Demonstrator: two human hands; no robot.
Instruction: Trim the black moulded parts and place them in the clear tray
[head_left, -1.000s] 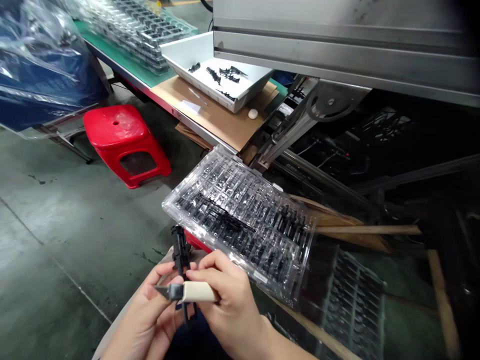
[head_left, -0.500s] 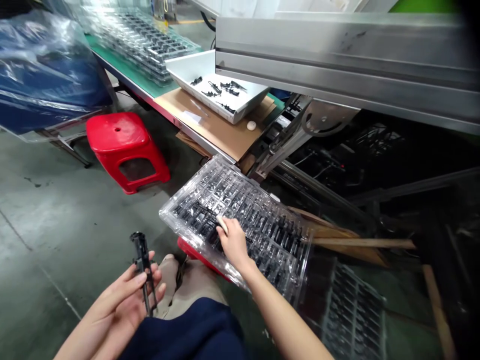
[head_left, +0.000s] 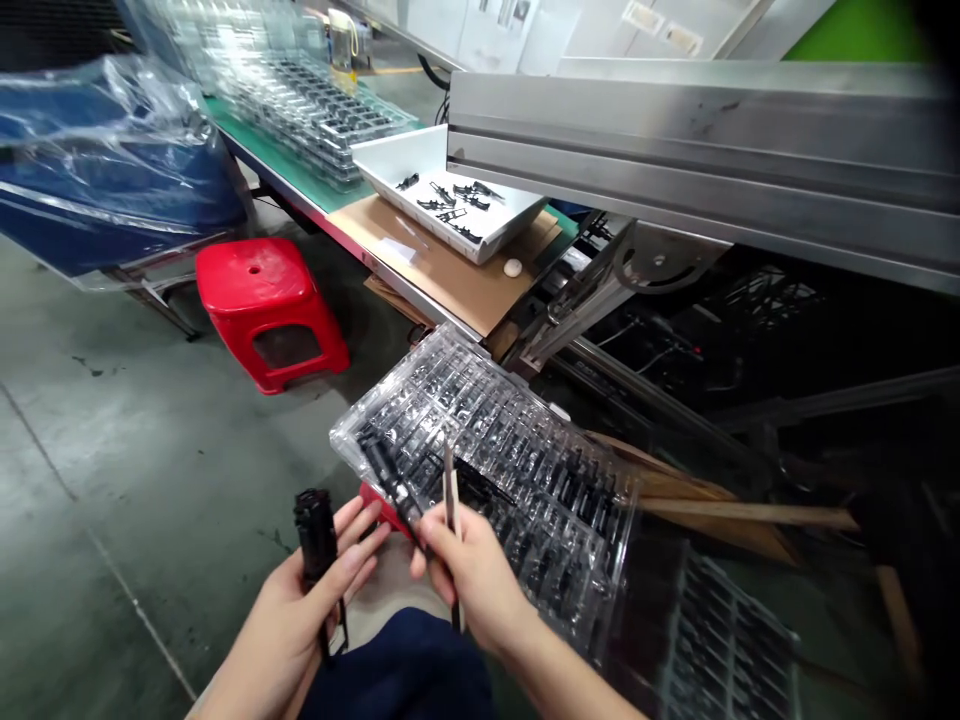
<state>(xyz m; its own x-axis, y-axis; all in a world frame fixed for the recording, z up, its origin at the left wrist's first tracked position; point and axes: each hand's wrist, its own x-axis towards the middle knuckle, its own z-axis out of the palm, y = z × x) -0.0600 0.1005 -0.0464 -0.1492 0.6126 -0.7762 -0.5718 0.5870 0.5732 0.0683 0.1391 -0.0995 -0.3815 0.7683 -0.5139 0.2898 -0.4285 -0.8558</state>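
The left hand (head_left: 300,610) sits at about 7 o'clock in the view, and its fingers (head_left: 352,560) are closed around a long black plastic part (head_left: 316,545) that stands nearly upright. The right hand (head_left: 469,575), at about 6 o'clock, has its fingers curled shut on two things: a second black part (head_left: 390,478) that leans up toward 11 o'clock, and a thin pale stick tool (head_left: 449,490) that points straight up. Both of these lie over the near edge of a clear plastic tray (head_left: 525,480), which is tilted and has many small pockets filled with black parts. The tray rests on a red thing that peeks out under its near edge. A white label is on the tray's lower edge, but its writing is too small to read. At 10 o'clock a red stool (head_left: 262,295) stands on the grey floor. Behind it is a long worktop (head_left: 300,180) with a green mat, a stack of clear trays (head_left: 315,110), a brown cardboard sheet (head_left: 442,270) and a white bin (head_left: 450,190) holding a few black parts. Papers on the far wall are too blurred to read.
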